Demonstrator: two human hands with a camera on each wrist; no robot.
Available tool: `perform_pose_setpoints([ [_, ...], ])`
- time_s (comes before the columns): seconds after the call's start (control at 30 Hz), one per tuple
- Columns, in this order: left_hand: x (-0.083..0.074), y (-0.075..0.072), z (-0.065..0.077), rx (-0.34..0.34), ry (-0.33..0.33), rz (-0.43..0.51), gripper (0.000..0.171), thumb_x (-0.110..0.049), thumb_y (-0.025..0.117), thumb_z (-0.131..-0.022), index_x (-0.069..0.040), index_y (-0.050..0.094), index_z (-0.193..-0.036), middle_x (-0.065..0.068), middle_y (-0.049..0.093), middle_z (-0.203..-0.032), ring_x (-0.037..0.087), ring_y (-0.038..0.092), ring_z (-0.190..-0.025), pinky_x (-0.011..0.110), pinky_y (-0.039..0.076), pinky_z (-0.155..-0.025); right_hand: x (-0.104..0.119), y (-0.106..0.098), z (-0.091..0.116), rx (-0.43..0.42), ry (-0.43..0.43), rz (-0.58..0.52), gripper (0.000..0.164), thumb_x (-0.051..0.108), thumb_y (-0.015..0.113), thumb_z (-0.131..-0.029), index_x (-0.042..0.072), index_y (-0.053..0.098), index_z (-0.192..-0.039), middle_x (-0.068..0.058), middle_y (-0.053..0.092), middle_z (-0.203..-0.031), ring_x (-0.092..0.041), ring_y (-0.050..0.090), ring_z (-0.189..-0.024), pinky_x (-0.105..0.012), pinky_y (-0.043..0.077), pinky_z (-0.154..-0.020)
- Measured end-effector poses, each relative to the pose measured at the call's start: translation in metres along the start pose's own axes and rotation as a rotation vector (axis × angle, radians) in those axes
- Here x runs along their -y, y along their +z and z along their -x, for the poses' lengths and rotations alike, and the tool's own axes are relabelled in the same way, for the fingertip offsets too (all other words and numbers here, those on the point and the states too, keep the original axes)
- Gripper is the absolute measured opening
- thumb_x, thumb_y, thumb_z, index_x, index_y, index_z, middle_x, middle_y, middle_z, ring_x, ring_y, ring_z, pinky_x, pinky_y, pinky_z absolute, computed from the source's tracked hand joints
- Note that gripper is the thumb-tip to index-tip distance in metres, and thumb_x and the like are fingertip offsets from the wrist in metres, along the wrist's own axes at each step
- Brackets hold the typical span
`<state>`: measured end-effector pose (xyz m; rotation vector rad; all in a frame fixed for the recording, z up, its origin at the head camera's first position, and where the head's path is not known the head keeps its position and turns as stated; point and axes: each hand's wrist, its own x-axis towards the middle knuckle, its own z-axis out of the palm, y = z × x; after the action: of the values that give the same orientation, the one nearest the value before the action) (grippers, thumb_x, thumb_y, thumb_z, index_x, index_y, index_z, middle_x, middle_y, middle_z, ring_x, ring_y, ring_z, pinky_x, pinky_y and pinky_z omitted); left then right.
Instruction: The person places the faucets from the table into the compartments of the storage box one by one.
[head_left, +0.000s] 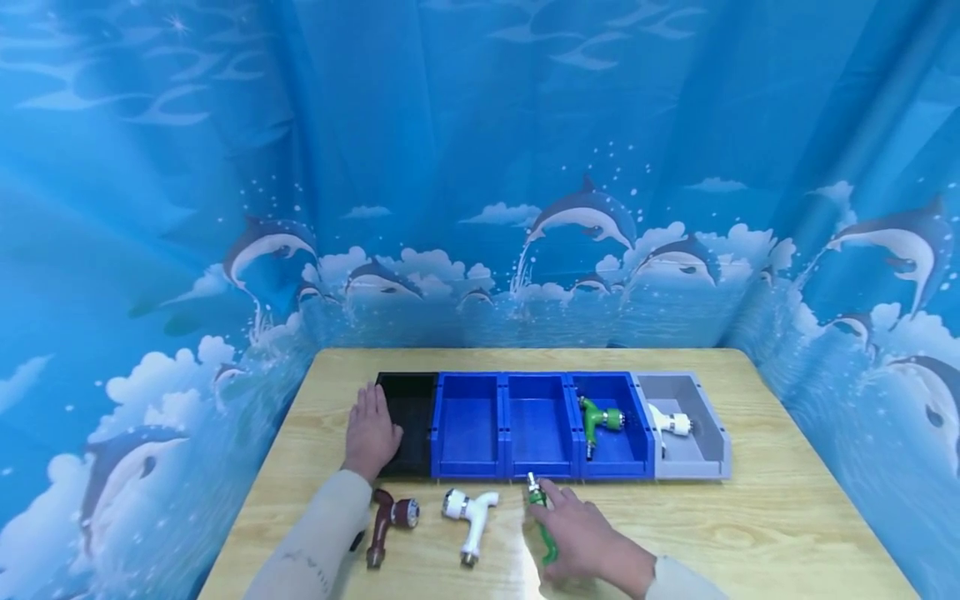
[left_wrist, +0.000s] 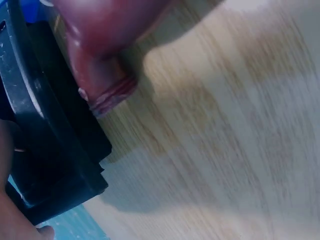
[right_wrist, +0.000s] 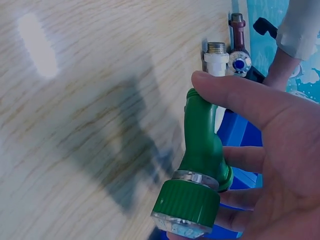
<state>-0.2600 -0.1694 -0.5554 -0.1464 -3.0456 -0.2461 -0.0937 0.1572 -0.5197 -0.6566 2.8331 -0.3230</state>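
My right hand [head_left: 581, 533] grips a green tap [right_wrist: 200, 132] at the table's front, thumb along one side and fingers behind it; the tap's metal threaded end points toward the bins. My left hand [head_left: 371, 433] lies with straight fingers on the left edge of a black bin [head_left: 415, 417]. Below that bin a dark red tap [head_left: 381, 529] lies on the table, and it shows large in the left wrist view beside the black bin's wall. Between the red tap and my right hand lies a white tap [head_left: 476, 521].
Right of the black bin stand three blue bins in a row, the rightmost blue bin [head_left: 633, 468] holding another green tap [head_left: 600, 419]. A grey bin [head_left: 693, 468] at the row's right end holds a white tap [head_left: 675, 423]. A blue dolphin-print curtain [head_left: 465, 167] surrounds the wooden table [head_left: 765, 533].
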Motion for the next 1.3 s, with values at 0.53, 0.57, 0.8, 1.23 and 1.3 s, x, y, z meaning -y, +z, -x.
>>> perform_pose_setpoints([
  [0.53,0.005,-0.001,0.000,0.057,0.017,0.093,0.090,-0.031,0.063,-0.091,0.010,0.009,-0.151,0.026,0.010,-0.159,0.041,0.012,-0.146,0.049,0.025,-0.115,-0.006,-0.025,-0.004,-0.081,0.004,-0.087,0.083,0.035,0.088,-0.057,0.007,0.060,-0.130,-0.027,0.036,-0.148,-0.049,0.050,-0.117,-0.060,0.053,-0.077],
  [0.57,0.005,-0.001,0.000,0.058,0.016,0.095,0.090,-0.031,0.063,-0.091,0.010,0.009,-0.151,0.026,0.010,-0.159,0.041,0.012,-0.146,0.049,0.025,-0.115,-0.006,-0.026,-0.004,-0.083,0.005,-0.093,0.083,0.035,0.088,-0.058,0.007,0.060,-0.130,-0.027,0.036,-0.148,-0.049,0.050,-0.118,-0.061,0.052,-0.078],
  [0.8,0.005,-0.002,0.001,0.059,-0.004,0.116,0.090,-0.030,0.063,-0.091,0.010,0.010,-0.151,0.025,0.009,-0.159,0.041,0.013,-0.146,0.051,0.027,-0.113,-0.011,-0.034,-0.009,-0.092,0.019,-0.089,0.082,0.035,0.089,-0.059,0.008,0.059,-0.131,-0.025,0.033,-0.150,-0.048,0.048,-0.120,-0.064,0.050,-0.080],
  [1.23,0.003,0.000,0.001,0.025,-0.028,0.133,0.089,-0.030,0.064,-0.090,0.009,0.012,-0.151,0.025,0.013,-0.159,0.040,0.019,-0.144,0.056,0.033,-0.109,-0.014,-0.047,-0.022,-0.098,0.070,-0.092,0.085,0.037,0.090,-0.060,0.013,0.058,-0.134,-0.021,0.029,-0.154,-0.047,0.044,-0.126,-0.063,0.050,-0.082],
  [1.3,0.002,0.000,0.001,0.021,-0.037,0.146,0.090,-0.029,0.064,-0.090,0.008,0.011,-0.152,0.025,0.013,-0.159,0.040,0.019,-0.144,0.056,0.033,-0.108,-0.014,-0.049,-0.024,-0.098,0.077,-0.089,0.084,0.038,0.090,-0.060,0.015,0.058,-0.134,-0.021,0.029,-0.154,-0.047,0.044,-0.127,-0.064,0.049,-0.083],
])
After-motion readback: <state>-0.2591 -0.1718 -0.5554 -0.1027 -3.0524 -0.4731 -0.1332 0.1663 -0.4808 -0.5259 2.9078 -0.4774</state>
